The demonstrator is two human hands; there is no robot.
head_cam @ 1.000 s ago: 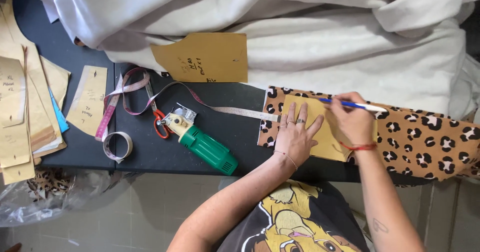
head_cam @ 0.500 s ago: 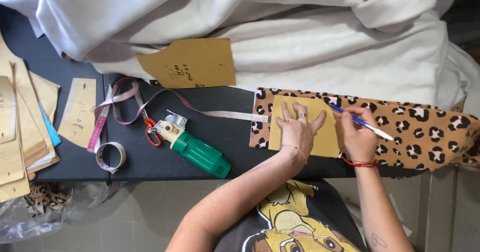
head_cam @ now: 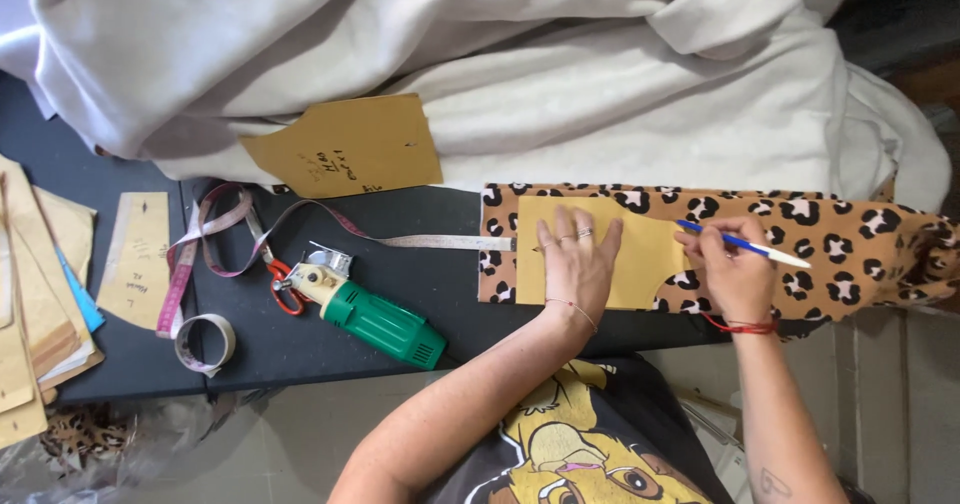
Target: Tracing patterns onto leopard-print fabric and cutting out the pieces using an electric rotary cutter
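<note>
Two hands are at work near the right end of the dark tabletop [head_cam: 420, 224], seen from the head camera. Left hand [head_cam: 578, 264] lies flat, fingers [head_cam: 585, 232] spread, pressing a tan paper pattern [head_cam: 640, 254] down onto the leopard-print fabric [head_cam: 850, 244]. Right hand [head_cam: 735, 274] sits just beside it at the pattern's right edge, fingers pinching a blue pen [head_cam: 745, 245] whose tip touches the pattern's upper right corner, while its white end points out over the fabric. That fabric runs along the tabletop's near right edge, with the pattern on its left part.

Along the far edge a heap of cream cloth [head_cam: 560, 64] spills over, and a second tan pattern piece [head_cam: 345, 149] rests partly on it. Left of the hands, well apart, lies a green electric cutter [head_cam: 380, 319], touching red-handled scissors [head_cam: 285, 286]. A pink measuring tape [head_cam: 215, 234] loops around them, its pale end reaching the fabric. A roll of tape [head_cam: 205, 344] sits near the front edge, and a stack of paper patterns [head_cam: 40, 294] crowds the left end.
</note>
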